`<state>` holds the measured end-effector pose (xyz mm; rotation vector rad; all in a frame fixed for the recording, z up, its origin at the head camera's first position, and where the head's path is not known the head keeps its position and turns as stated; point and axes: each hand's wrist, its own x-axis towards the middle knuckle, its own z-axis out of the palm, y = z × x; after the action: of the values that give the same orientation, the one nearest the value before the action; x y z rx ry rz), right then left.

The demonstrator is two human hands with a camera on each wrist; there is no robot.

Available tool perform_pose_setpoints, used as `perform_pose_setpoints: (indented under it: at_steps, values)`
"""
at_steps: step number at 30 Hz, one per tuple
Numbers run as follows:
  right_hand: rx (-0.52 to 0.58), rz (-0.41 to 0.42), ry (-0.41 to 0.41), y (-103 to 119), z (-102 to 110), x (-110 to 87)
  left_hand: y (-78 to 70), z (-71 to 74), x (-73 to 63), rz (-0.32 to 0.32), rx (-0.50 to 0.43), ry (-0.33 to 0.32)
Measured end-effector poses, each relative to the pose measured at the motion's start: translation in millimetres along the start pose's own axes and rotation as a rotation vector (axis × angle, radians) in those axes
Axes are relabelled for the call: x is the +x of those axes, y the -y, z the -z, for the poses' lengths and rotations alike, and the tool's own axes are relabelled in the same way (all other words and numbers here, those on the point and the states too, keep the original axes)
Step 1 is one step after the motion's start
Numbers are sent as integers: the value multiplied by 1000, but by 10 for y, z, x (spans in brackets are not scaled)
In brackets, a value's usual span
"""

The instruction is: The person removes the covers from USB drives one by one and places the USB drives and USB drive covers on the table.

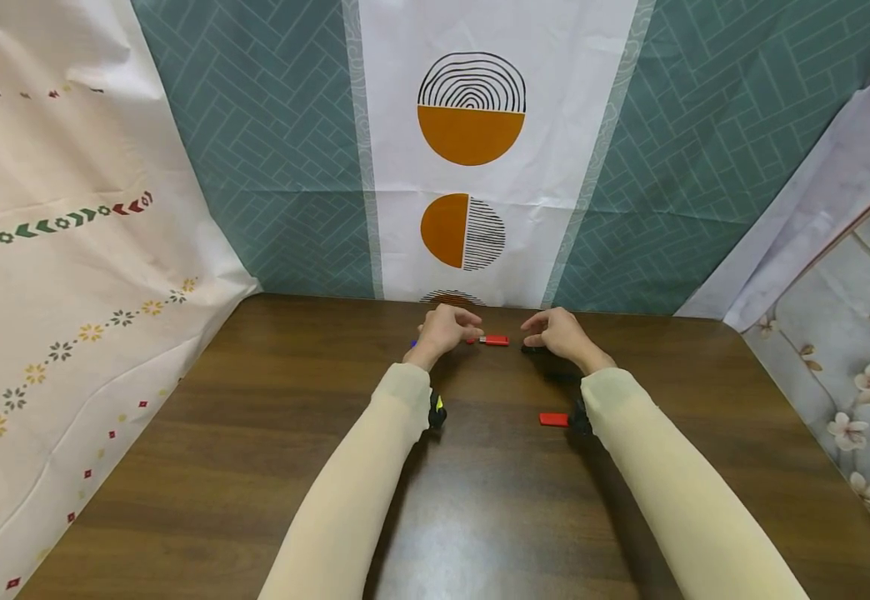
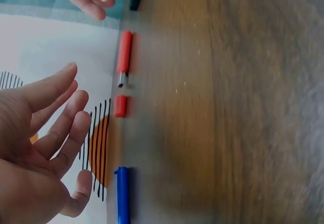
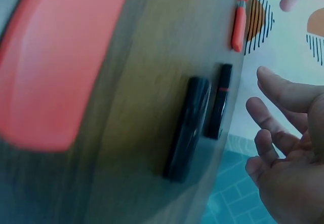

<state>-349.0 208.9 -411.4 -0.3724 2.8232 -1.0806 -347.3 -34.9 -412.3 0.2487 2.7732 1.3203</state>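
My left hand (image 1: 446, 328) hovers at the table's far edge, fingers loosely bent and holding nothing. Close to its fingertips lie a slim red stick (image 2: 124, 54) with a short metal end and a small red cap (image 2: 120, 106), a little apart from each other. A blue pen-like stick (image 2: 122, 196) lies on the other side of that hand. My right hand (image 1: 558, 332) is also empty, thumb and fingers spread, over a black stick with a red band (image 3: 221, 102). A thicker black cylinder (image 3: 187, 127) lies beside that stick.
Nearer me on the brown wooden table (image 1: 480, 517) is a flat red piece (image 1: 553, 419) beside my right wrist. A dark item with a yellow mark (image 1: 437, 410) shows at my left wrist. Patterned cloths (image 1: 285, 150) hang behind the table and along its sides.
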Motion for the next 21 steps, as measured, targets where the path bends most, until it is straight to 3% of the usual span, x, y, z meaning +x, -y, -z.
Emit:
perform_pose_setpoints:
  at_steps: [21]
  values:
    - [-67, 24, 30, -348, 142, -142, -109, -127, -154, -105, -25, 39]
